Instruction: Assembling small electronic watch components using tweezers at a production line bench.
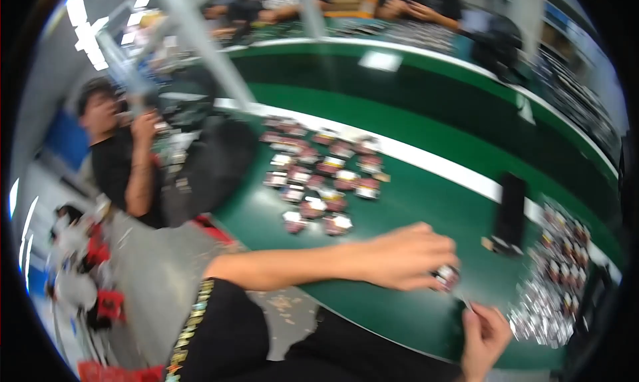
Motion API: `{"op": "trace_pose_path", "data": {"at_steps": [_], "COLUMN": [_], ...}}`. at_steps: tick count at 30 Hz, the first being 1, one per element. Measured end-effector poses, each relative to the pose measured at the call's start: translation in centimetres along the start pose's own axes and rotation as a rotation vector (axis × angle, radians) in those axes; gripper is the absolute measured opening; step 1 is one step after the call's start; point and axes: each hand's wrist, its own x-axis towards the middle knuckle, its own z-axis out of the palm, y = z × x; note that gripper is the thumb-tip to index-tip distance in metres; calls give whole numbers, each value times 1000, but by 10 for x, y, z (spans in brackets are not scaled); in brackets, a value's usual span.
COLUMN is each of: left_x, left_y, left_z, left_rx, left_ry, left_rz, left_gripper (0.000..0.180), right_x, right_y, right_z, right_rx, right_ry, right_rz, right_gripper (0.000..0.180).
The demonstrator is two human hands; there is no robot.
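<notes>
My left hand (414,257) reaches across the green tabletop (413,195), its fingers curled down round a small dark part (446,277) with reddish and whitish patches. Blur hides what kind of part it is. Below and to the right, my right hand (486,334) is closed in a pinch near the table's front edge. A tiny pale spot shows at its fingertips, too small to name. Beyond my left forearm lies a loose group of similar small dark-red and white parts (313,205), spread over the tabletop.
A black oblong object (511,212) stands right of my left hand. Clear shiny plastic packs (542,312) and rows of small parts (566,249) fill the right end. Behind the table's white edge runs a dark green belt (426,95). A co-worker (123,155) sits at left; others work across.
</notes>
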Motion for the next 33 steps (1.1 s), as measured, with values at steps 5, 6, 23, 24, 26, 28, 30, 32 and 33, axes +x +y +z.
{"op": "trace_pose_path", "data": {"at_steps": [5, 6, 23, 24, 26, 28, 30, 32, 33], "left_x": [-10, -10, -14, -14, -15, -13, -12, -7, -4], "left_y": [-3, -3, 1, 4, 7, -1, -9, -7, -6], "left_z": [10, 9, 9, 2, -13, -13, -13, -10, -9], "left_rx": [-24, -37, -67, -42, -33, -102, -144, -178, -193], "left_ry": [81, 77, 123, 76, 55, 53, 31, 29, 22], "left_rz": [-63, -57, -13, -57, -98, -128, -145, -160, -163], "left_gripper": [45, 45, 45, 46, 50, 52, 53, 54, 54], "right_x": [1, 2, 32, 34, 36, 37, 44, 44, 45], "right_y": [10, 9, -16, -20, -18, -14, -12, -17, -17], "right_z": [-8, -6, -1, 10, 16, 21, 24, 23, 23], "right_rx": [-113, -113, 27, 55, 29, -34, -79, -108, -119], "right_ry": [-75, -75, -47, -13, -68, -63, -84, -78, -91], "right_rz": [73, 84, 145, 53, -39, -105, -141, -120, -157], "right_gripper": [20, 20, 14, 14, 12, 12, 14, 14, 14]}}
